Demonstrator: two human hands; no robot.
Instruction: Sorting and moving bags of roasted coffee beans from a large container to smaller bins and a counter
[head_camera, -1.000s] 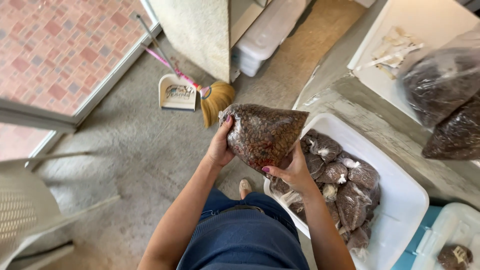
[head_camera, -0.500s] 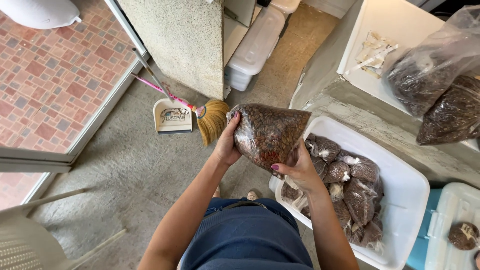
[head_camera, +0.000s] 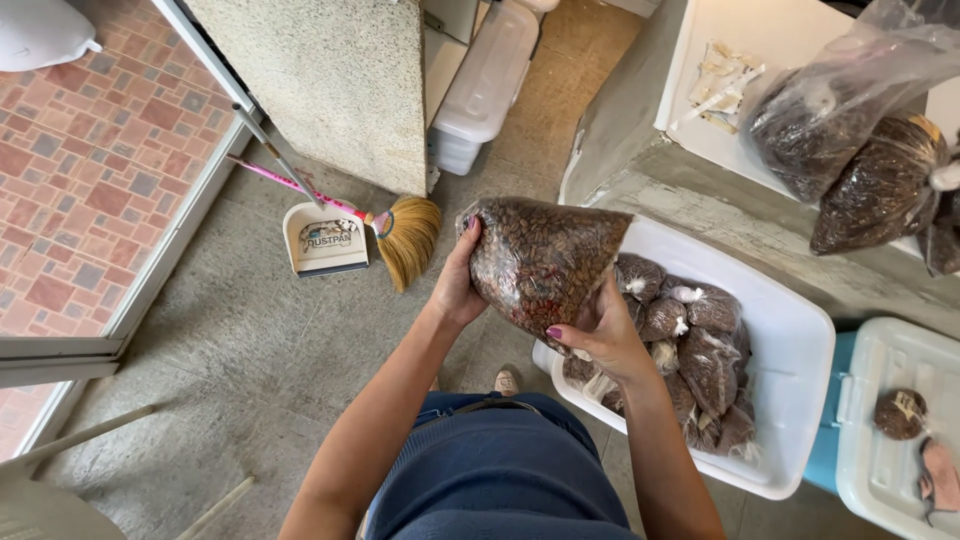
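Left hand: left hand (head_camera: 455, 290) cups the far end of the bag (head_camera: 540, 262), fingers curled over its top.
Right hand: right hand (head_camera: 600, 335) clamps the near, narrow end from below, thumb across the plastic.
Bag: clear, packed with brown pellets, held between both hands, just left of the tub (head_camera: 790, 340).
Change: barely any; the bag stays at the same height between the hands as half a second ago, while the view tilts toward the wall.
Meaning: it reads as a held, checked bag, not yet set down.
Around: more filled bags (head_camera: 700, 350) lie in the tub right of the right hand; broom (head_camera: 405, 235) and dustpan (head_camera: 322, 240) lie on the floor beyond the left hand.
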